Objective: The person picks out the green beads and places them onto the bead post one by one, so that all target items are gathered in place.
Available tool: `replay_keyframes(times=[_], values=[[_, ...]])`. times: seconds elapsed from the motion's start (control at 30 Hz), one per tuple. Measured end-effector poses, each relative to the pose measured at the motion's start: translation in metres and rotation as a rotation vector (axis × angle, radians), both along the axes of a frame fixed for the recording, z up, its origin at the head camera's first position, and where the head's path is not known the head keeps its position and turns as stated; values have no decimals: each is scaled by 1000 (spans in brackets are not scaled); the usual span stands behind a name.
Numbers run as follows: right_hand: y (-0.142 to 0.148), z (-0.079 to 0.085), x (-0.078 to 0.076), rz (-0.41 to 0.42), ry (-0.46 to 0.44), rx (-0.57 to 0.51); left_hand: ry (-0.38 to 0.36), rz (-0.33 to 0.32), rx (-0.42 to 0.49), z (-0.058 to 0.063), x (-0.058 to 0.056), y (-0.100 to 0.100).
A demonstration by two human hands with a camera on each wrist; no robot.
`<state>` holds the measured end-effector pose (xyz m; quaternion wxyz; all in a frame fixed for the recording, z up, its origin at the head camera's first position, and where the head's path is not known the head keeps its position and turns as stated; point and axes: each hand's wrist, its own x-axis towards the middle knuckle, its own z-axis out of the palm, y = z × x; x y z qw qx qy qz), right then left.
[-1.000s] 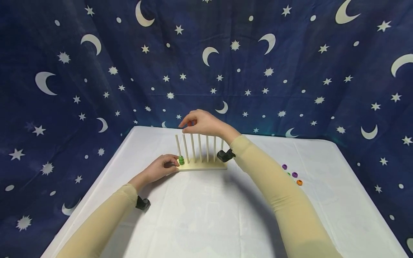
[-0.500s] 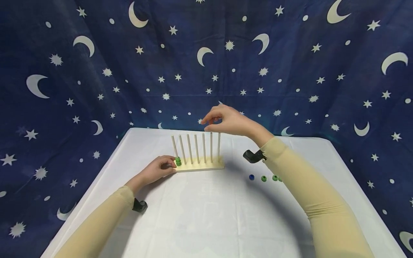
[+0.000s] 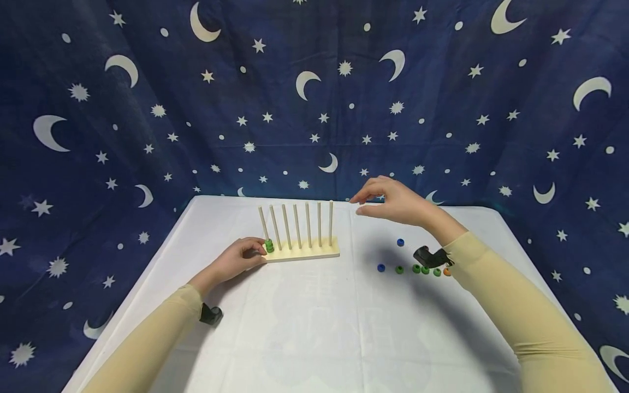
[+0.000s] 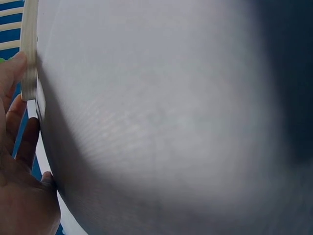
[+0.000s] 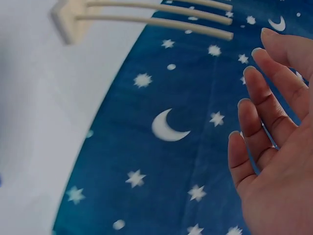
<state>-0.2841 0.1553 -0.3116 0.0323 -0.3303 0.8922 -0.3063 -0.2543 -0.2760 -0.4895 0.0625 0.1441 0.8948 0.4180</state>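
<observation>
A pale wooden peg board (image 3: 302,252) with a row of upright pegs stands on the table. Stacked at the bottom of its leftmost peg are green beads (image 3: 269,246). My left hand (image 3: 239,258) holds the board's left end, thumb along the front edge and fingers behind; the left wrist view shows the thumb (image 4: 17,66) against the wood. Right of the pegs, my right hand (image 3: 395,202) hovers above the table with loosely bent fingers and nothing between them. In the right wrist view its palm (image 5: 279,196) holds nothing.
To the right on the white table (image 3: 304,327) lie loose beads: a blue bead (image 3: 381,268), another blue bead (image 3: 400,242) farther back, several green ones (image 3: 399,269) and an orange bead (image 3: 446,271) beside the right sleeve. A dark starry cloth (image 3: 275,98) hangs behind.
My right hand has moved right from above the left pegs, past the board, to over the table near the loose beads. The left hand keeps its hold; the view has shifted slightly.
</observation>
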Motion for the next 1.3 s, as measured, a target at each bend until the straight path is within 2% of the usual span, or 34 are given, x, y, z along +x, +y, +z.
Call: replay_keyframes(times=[0.33, 0.57, 0.73, 1.0, 1.3], values=[[52, -45, 16, -146, -118, 29, 2, -3, -5, 1, -1, -1], [74, -76, 28, -133, -116, -25, -2, 7, -10, 0, -1, -1], [93, -96, 41, -186, -127, -10, 11, -3, 0, -1, -3, -1], [119, -118, 63, -275, -147, -16, 15, -3, 6, -3, -2, -2], [146, -137, 78, -285, -87, -94, 21, -6, 5, -3, 0, -2]])
